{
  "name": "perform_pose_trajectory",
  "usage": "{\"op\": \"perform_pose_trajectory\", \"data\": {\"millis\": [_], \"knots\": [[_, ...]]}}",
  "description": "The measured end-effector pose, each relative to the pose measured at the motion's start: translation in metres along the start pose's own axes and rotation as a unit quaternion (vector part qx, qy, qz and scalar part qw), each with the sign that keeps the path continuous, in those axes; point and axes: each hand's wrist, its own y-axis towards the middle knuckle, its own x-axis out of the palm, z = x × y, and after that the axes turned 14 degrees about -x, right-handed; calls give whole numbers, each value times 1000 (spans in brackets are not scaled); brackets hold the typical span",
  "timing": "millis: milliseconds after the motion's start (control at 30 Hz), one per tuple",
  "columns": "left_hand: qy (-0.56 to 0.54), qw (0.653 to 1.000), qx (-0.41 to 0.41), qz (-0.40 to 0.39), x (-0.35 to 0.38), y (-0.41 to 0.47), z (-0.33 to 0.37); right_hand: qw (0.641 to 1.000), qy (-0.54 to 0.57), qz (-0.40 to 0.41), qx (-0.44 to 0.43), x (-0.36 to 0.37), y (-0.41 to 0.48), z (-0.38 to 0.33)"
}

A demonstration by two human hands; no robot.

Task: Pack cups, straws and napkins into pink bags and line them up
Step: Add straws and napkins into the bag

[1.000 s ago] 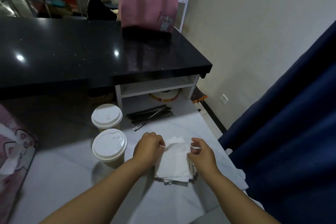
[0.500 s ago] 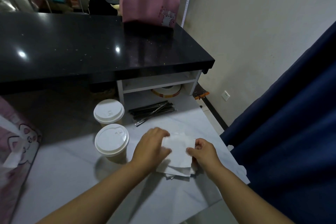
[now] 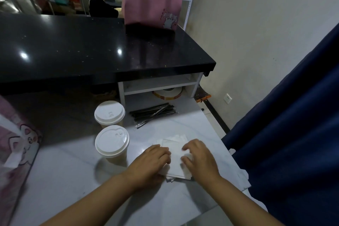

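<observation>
The stack of white paper napkins (image 3: pixel 175 158) lies on the pale marbled desk (image 3: pixel 73 180), close to its right edge and the dark blue curtain (image 3: pixel 293 134). The left hand (image 3: pixel 152 159) and right hand (image 3: pixel 200 156) rest on it with bent fingers; I cannot tell whether they pinch it. Just left stand the near white-lidded paper cup (image 3: pixel 111 140) and the far white-lidded paper cup (image 3: pixel 109 113), their lid marks too small to read. Black wrapped straws (image 3: pixel 153 113) lie beyond. Bare desk spreads near-left. A cat-printed pink bag (image 3: pixel 152 0) stands on the glossy black upper desk (image 3: pixel 73 47).
</observation>
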Motion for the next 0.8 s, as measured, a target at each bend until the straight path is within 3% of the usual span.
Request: {"op": "perform_pose_trajectory", "data": {"millis": [67,200,367,567,800], "knots": [[12,1000,1,-3,-2,1,-2,996,4,-65,-65,4,-4,-3],[13,1000,-20,-2,0,2,-5,984,-30,-152,-88,13,-8,-1],[-33,993,-101,-59,3,0,-10,980,-39,-169,-94,10,-5,-2],[-81,982,-128,-110,0,-1,-12,978,-28,-184,-91,2,-4,-6],[-95,972,-201,-79,-9,4,0,982,-4,-183,-52,-4,-10,-17]]}}
